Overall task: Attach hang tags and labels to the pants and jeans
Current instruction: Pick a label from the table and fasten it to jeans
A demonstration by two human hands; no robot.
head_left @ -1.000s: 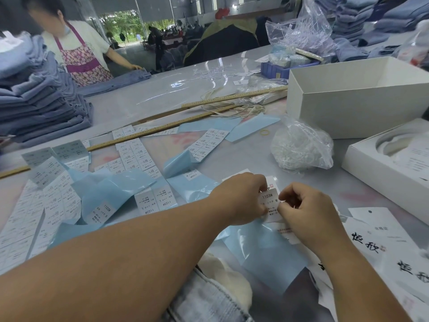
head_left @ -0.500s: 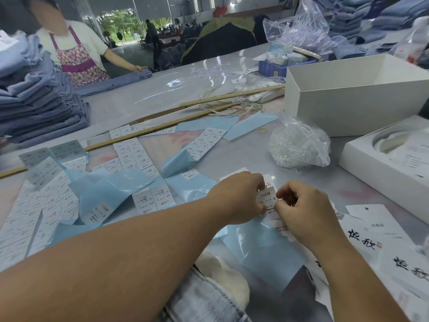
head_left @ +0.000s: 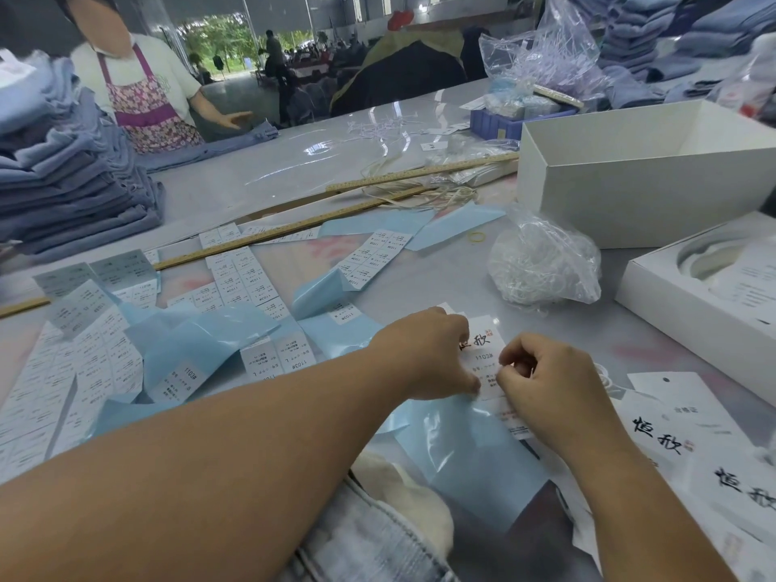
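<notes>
Both hands work one hang tag [head_left: 483,350] lying on the counter [head_left: 294,170], close in front of the person. Left hand [head_left: 424,354] has fingers curled over the tag's left edge, pinning it down. Right hand [head_left: 546,384] pinches the right edge of the size sticker [head_left: 487,373] printed "1103#", which sits on the tag below the brush-script logo. Looks like the sticker is being laid or smoothed onto the tag; can't tell if it's fully stuck.

Progress read: early prep stage.
- Several peeled blue backing sheets [head_left: 197,346] lie around, so a batch of stickers is likely already used.
- Plenty of full sticker sheets [head_left: 235,283] remain on the left.
- More hang tags [head_left: 688,426] with the same logo lie just right of the right hand; no stickers visible on them.
- Bag of plastic tag fasteners [head_left: 546,262] sits untouched beyond the hands.
- One pair of jeans [head_left: 378,539] lies at the near edge with no tag visible on it. Stacks of folded jeans [head_left: 63,182] wait far left.

Judgement: no tag visibly attached to any garment yet; bulk of the job remains.
</notes>
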